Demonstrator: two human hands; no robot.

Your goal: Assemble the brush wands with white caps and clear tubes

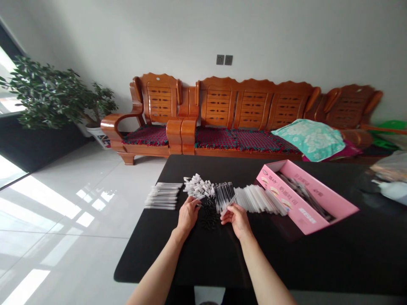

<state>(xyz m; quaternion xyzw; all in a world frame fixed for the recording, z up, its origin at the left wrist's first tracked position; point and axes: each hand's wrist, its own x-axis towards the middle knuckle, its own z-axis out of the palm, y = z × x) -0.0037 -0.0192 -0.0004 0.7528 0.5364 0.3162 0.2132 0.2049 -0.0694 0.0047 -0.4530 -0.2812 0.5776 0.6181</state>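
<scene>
My right hand pinches a translucent white pen barrel, which slants up to the right. Just beyond it lies a row of dark pen refills, and right of those a bank of clear white pen barrels. My left hand is closed in a pinch; whatever is at its fingertips is too small to make out. Small black pen parts are scattered between the hands. A heap of white pen caps sits beyond the left fingers. Left of that hand, pale pens lie side by side.
A pink box holding dark refills stands at the right on the black table. Plastic bags lie at the table's far right. Behind are a wooden sofa, a turquoise cushion and a potted plant.
</scene>
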